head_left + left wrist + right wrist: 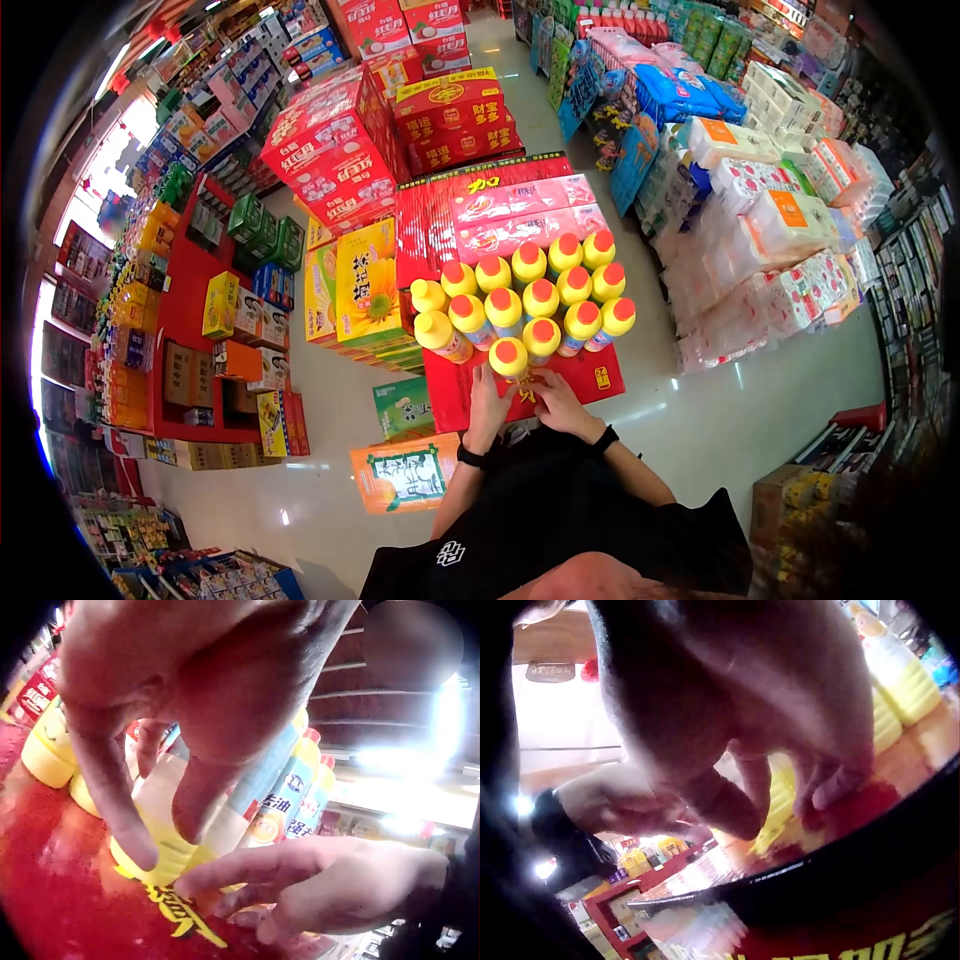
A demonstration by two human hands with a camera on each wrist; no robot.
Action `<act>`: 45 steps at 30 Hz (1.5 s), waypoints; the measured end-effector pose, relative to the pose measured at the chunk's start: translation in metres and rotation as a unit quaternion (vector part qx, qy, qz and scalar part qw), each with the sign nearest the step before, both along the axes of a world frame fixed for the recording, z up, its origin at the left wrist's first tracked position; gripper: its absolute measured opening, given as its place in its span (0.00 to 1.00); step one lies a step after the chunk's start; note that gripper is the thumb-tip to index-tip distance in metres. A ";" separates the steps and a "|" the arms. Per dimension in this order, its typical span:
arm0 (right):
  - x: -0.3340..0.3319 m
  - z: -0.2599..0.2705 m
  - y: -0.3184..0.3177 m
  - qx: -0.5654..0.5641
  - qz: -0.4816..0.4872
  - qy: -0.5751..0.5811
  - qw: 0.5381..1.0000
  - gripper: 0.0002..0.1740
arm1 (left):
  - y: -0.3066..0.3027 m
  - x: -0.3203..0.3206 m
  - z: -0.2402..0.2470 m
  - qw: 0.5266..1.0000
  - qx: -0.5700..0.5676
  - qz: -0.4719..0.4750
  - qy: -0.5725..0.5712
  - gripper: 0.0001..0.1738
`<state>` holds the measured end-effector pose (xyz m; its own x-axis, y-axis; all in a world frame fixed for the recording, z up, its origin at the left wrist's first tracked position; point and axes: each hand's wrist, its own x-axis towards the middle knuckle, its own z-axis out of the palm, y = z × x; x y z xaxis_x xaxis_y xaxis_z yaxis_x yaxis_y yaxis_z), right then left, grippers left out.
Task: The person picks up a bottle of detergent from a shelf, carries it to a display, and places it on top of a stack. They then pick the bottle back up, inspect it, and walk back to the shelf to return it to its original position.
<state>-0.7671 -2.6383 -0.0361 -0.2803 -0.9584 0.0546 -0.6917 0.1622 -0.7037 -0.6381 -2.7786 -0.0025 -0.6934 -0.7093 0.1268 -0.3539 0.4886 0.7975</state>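
Yellow bottles with red caps stand in staggered rows on a red box top (pixel 590 380); two at the left end show no red cap. At the front stands one bottle (pixel 508 357), pale with a yellow lower part (pixel 166 851) in the left wrist view. My left hand (pixel 488 408) (pixel 187 690) grips its lower part, thumb and fingers on its sides. Beside its base is my right hand (pixel 562 405) (pixel 352 885) (pixel 735 697), fingers bent loosely down near the bottle (pixel 782 796); whether they touch it, I cannot tell.
Pink packs (pixel 525 215) lie behind the bottles. Red cartons (pixel 335 150) rise at the back left, above yellow boxes (pixel 368 280). Tissue packs (pixel 790 220) are piled on the right across an aisle. A red shelf (pixel 185 330) stands at the left.
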 end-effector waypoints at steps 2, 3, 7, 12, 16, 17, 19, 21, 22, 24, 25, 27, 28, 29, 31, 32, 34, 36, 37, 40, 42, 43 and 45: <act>0.004 -0.004 -0.003 0.010 -0.012 0.022 1.000 0.37 | -0.004 -0.001 -0.006 1.000 -0.013 0.013 0.007 0.32; 0.006 0.004 -0.006 0.040 -0.020 0.030 0.999 0.37 | -0.006 -0.001 -0.009 1.000 -0.010 0.011 0.017 0.32; 0.019 0.019 -0.011 0.108 -0.052 0.061 0.991 0.39 | -0.010 0.001 -0.017 1.000 -0.026 0.008 0.014 0.29; 0.028 0.016 -0.016 0.112 -0.095 0.084 0.986 0.41 | -0.012 -0.006 -0.016 0.998 0.002 0.022 0.061 0.26; 0.024 0.025 -0.021 0.128 -0.088 0.085 0.984 0.40 | -0.014 -0.008 -0.017 0.997 -0.006 0.026 0.072 0.26; 0.023 0.027 -0.019 0.133 -0.081 0.082 0.984 0.39 | -0.016 -0.007 -0.026 0.996 0.015 0.025 0.078 0.29; 0.017 0.013 -0.014 0.051 -0.074 0.073 0.993 0.37 | -0.015 -0.007 -0.029 0.997 0.012 0.027 0.069 0.31; 0.017 0.012 -0.004 -0.014 -0.054 0.042 0.998 0.31 | -0.012 -0.001 -0.029 0.998 0.005 0.023 0.062 0.33; 0.018 0.017 0.002 -0.032 -0.051 0.008 0.998 0.30 | -0.007 0.004 -0.026 0.997 0.038 0.028 0.054 0.33; 0.019 0.021 0.017 -0.072 -0.044 -0.059 0.995 0.28 | 0.002 0.014 -0.013 0.993 0.100 0.039 0.041 0.32; 0.019 0.018 0.026 -0.077 -0.046 -0.055 0.994 0.27 | 0.004 0.018 -0.017 0.992 0.110 0.042 0.043 0.30; 0.019 0.011 0.049 -0.087 -0.053 -0.046 0.994 0.25 | 0.014 0.026 -0.021 0.989 0.130 0.047 0.046 0.27; 0.019 0.009 0.062 -0.085 -0.067 -0.039 0.993 0.24 | 0.022 0.028 -0.019 0.984 0.156 0.056 0.069 0.25; 0.018 0.007 0.075 -0.083 -0.083 -0.032 0.993 0.23 | 0.031 0.029 -0.016 0.977 0.183 0.063 0.091 0.23; 0.019 0.000 0.108 -0.084 -0.113 -0.023 0.990 0.22 | 0.046 0.032 -0.025 0.968 0.206 0.044 0.134 0.18; 0.018 -0.006 0.125 -0.088 -0.127 -0.018 0.988 0.21 | 0.056 0.032 -0.030 0.965 0.219 0.032 0.138 0.18; 0.019 -0.015 0.163 -0.080 -0.164 -0.027 0.983 0.20 | 0.083 0.027 -0.018 0.958 0.246 0.004 0.144 0.18; 0.021 -0.024 0.204 -0.058 -0.209 -0.054 0.975 0.19 | 0.110 0.014 -0.019 0.958 0.246 -0.044 0.139 0.17; 0.024 -0.028 0.227 -0.044 -0.232 -0.070 0.969 0.19 | 0.126 0.007 -0.020 0.958 0.247 -0.065 0.131 0.17; 0.033 -0.044 0.292 -0.019 -0.291 -0.094 0.952 0.19 | 0.172 -0.009 -0.027 0.959 0.222 -0.150 0.097 0.14; 0.039 -0.055 0.336 -0.018 -0.319 -0.070 0.945 0.20 | 0.212 -0.022 -0.025 0.951 0.211 -0.210 0.080 0.12; 0.042 -0.054 0.358 -0.011 -0.340 -0.080 0.937 0.20 | 0.234 -0.028 -0.029 0.948 0.209 -0.227 0.078 0.10; 0.056 -0.051 0.405 0.003 -0.388 -0.104 0.916 0.20 | 0.276 -0.038 -0.038 0.933 0.195 -0.299 0.051 0.10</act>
<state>-0.7114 -2.2330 -0.0872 -0.8805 -0.4670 -0.0816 -0.2187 0.5528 -0.8041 -0.6761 -2.5030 -0.0406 -0.9781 -0.2063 0.0269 -0.0240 0.2406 0.9703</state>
